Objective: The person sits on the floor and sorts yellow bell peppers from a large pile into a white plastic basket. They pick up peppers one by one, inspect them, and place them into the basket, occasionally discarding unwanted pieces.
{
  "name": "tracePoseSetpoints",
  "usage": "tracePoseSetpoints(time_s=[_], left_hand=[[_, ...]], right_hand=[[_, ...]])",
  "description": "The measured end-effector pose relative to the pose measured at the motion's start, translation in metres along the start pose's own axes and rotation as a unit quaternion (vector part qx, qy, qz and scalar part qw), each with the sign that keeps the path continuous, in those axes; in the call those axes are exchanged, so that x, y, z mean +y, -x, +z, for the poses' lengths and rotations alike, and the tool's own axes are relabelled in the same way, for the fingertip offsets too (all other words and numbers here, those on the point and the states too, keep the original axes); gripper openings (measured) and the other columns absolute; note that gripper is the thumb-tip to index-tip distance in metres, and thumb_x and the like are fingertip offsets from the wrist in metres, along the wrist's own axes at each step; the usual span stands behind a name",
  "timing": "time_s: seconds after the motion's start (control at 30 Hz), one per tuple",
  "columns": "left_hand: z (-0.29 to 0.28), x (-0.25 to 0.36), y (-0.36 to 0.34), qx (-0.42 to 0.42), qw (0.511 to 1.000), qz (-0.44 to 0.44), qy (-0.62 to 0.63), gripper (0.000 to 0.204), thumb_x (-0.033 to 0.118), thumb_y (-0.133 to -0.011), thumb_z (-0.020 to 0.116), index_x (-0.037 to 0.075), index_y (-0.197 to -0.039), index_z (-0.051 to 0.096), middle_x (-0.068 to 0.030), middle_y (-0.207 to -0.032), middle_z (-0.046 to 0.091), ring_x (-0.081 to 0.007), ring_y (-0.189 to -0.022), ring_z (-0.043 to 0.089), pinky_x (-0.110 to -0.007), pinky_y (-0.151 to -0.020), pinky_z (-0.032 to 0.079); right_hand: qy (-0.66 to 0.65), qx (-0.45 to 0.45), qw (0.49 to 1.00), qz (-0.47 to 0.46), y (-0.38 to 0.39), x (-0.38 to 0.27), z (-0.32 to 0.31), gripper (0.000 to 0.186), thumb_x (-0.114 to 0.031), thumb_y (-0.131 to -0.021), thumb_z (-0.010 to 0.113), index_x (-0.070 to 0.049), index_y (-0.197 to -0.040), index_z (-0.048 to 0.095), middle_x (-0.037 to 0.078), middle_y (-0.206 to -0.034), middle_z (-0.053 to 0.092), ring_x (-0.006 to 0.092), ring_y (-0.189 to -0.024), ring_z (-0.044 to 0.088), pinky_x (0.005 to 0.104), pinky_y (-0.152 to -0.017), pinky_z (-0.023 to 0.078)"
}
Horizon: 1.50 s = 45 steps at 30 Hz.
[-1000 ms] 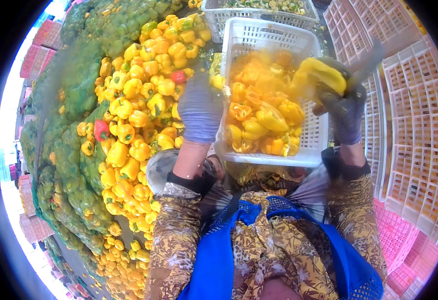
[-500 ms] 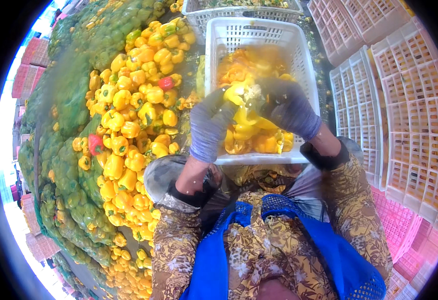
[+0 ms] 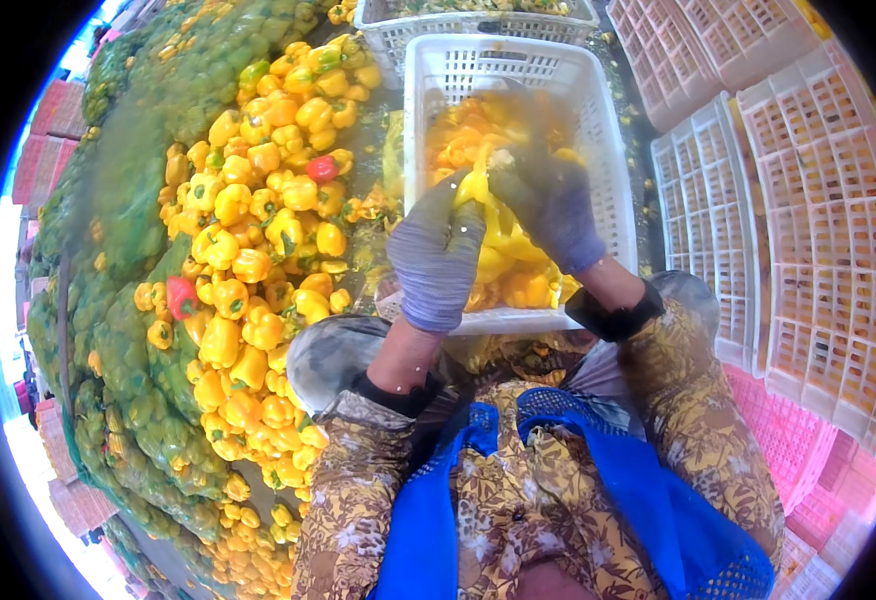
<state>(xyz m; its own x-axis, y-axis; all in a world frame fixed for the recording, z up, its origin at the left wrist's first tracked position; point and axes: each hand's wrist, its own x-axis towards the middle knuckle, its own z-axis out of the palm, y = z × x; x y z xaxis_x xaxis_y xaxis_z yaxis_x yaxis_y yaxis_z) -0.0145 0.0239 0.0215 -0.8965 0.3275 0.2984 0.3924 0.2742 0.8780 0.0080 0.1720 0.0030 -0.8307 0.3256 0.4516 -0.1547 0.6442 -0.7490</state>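
Both my hands wear grey-purple knit gloves with dark, soiled fingers, and they are over a white plastic crate (image 3: 613,170) between my knees. My left hand (image 3: 440,252) is closed on an opened yellow bell pepper (image 3: 473,187), thumb pointing up along it. Close against it, my right hand (image 3: 550,205) is closed on the same pepper's far side, by a pale seed core (image 3: 501,158); its fingertips are blurred. Below the hands, yellow and orange pepper pieces (image 3: 498,262) fill the crate's bottom.
Whole yellow peppers (image 3: 248,265) with a few red ones lie heaped at my left, beside green net sacks (image 3: 128,350). Another crate (image 3: 378,45) holding scraps stands beyond. White crates (image 3: 828,250) and pink crates (image 3: 778,425) are stacked at my right.
My left hand has turned more upright and shifted slightly right. My right hand has drawn left, nearer to it. The pepper between them now shows as a narrower piece.
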Motion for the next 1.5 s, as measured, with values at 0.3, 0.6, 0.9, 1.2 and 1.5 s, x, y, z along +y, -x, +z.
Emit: tracePoseSetpoints(time_s=[0.3,0.6,0.9,1.2,1.5], left_hand=[[-0.003,0.001,0.004,-0.011,0.999,-0.026,0.027,0.024,0.01,-0.083,0.06,-0.001,-0.104,0.062,-0.0138,-0.083,0.065,-0.0164,-0.075,0.062,-0.028,-0.067,0.049],[-0.136,0.001,-0.086,-0.253,0.957,-0.131,0.045,0.045,0.018,-0.087,0.063,0.003,-0.128,0.051,-0.0057,-0.115,0.061,-0.0112,-0.097,0.058,-0.026,-0.081,0.048],[-0.195,-0.262,-0.054,-0.114,0.884,-0.192,-0.411,0.037,0.022,-0.079,0.063,0.012,-0.114,0.06,-0.0127,-0.108,0.063,-0.0292,-0.095,0.062,-0.038,-0.083,0.049],[-0.15,-0.361,-0.113,-0.172,0.741,0.003,-0.649,0.048,0.012,-0.078,0.06,0.018,-0.125,0.05,-0.0096,-0.129,0.048,-0.0278,-0.115,0.049,-0.044,-0.088,0.044],[-0.149,-0.339,-0.144,-0.218,0.769,-0.091,-0.594,0.026,0.022,-0.071,0.068,0.01,-0.094,0.064,-0.009,-0.096,0.062,-0.0272,-0.092,0.061,-0.039,-0.075,0.049]], right_hand=[[-0.285,-0.044,0.903,0.317,-0.03,0.021,-0.014,0.02,-0.021,-0.078,0.068,-0.002,-0.085,0.067,0.005,-0.071,0.064,0.0107,-0.062,0.06,0.0247,-0.054,0.049],[-0.359,-0.102,0.907,0.194,-0.103,0.092,-0.052,0.032,-0.023,-0.086,0.06,-0.003,-0.111,0.06,0.003,-0.08,0.062,0.0102,-0.06,0.057,0.0251,-0.055,0.051],[-0.092,-0.234,0.904,0.346,-0.052,0.009,0.006,0.04,-0.021,-0.08,0.066,0.003,-0.11,0.06,0.01,-0.091,0.067,0.0124,-0.07,0.061,0.0246,-0.061,0.05],[-0.031,-0.276,0.878,0.391,-0.036,0.03,0.038,0.03,-0.01,-0.082,0.062,0.003,-0.109,0.061,0.01,-0.087,0.068,0.0104,-0.065,0.06,0.0226,-0.058,0.05],[-0.074,-0.279,0.873,0.392,-0.026,0.039,0.034,0.038,-0.011,-0.082,0.061,0.002,-0.118,0.055,0.009,-0.089,0.067,0.0088,-0.068,0.059,0.0211,-0.06,0.049]])
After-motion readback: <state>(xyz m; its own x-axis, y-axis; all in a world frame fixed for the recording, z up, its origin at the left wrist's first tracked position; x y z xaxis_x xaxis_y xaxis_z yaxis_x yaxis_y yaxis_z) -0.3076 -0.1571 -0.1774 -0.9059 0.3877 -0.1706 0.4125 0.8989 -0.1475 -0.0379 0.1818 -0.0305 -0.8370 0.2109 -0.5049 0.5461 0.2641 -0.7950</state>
